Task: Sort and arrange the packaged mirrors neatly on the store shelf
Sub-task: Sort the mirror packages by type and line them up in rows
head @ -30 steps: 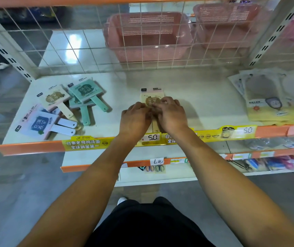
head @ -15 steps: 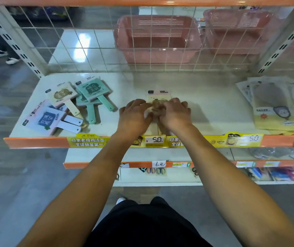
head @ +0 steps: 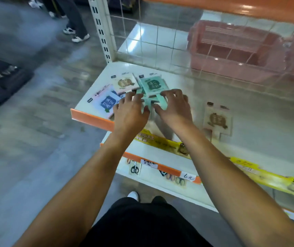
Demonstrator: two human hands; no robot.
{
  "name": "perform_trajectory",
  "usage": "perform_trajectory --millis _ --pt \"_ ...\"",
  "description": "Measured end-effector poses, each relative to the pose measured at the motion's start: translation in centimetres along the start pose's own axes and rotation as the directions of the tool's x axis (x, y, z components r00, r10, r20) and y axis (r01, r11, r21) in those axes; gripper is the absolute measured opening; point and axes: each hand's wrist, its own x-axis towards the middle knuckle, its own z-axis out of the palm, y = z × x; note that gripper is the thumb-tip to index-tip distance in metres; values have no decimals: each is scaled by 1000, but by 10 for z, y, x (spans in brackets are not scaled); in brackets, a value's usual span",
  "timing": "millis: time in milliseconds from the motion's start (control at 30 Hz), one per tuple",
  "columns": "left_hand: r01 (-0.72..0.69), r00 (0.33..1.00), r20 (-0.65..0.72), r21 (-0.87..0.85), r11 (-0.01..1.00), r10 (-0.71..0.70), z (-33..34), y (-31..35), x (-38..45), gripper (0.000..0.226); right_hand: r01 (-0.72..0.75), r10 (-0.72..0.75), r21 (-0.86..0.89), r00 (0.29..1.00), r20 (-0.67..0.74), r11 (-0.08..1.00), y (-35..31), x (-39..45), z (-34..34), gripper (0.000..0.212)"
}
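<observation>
Left hand (head: 131,111): fingers spread, palm down, over the handles of the green mirrors; whether it touches them cannot be told through the blur.

Right hand (head: 173,106): fingers spread and curled, fingertips at the lower edge of the green packaged mirror (head: 152,85), thumb near its handle (head: 161,102). Nothing is lifted; neither hand has closed on an item.

Green packaged mirror: top of a loose overlapping pile at the shelf's left end, at least one more green handle crossing beneath it.

Beige packaged mirror (head: 125,83): same pile, touching the green one's left side, tilted.

Blue-and-pink packaged mirror (head: 108,103): front left corner, close to the shelf edge, askew, partly under the left hand.

Single beige packaged mirror (head: 217,120): alone to the right of the hands, well apart from the pile, lying flat and roughly square to the orange-edged store shelf (head: 91,117).

Pink baskets (head: 235,50): behind the wire grid, not part of the job.

Status, as judged: one mirror appears placed; the pile of several colours remains unsorted. The green ones look to be next. Most of the task is left.
</observation>
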Motion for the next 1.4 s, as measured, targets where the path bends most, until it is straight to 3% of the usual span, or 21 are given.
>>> perform_trajectory --millis 400,633,1000,1400 --pt "132 989 -62 13 991 -131 -25 -83 12 44 171 -167 -74 984 54 983 -81 33 64 55" --pt "135 990 -51 -3 991 -135 -25 -100 31 45 155 -157 -121 988 -11 981 -99 58 78 51" --pt "88 996 -17 24 996 -87 -33 -122 45 44 45 -40 -205 999 29 978 -114 71 92 47" --pt "44 998 -44 18 999 -43 -36 -137 42 44 21 -15 -170 999 36 985 -119 73 88 46"
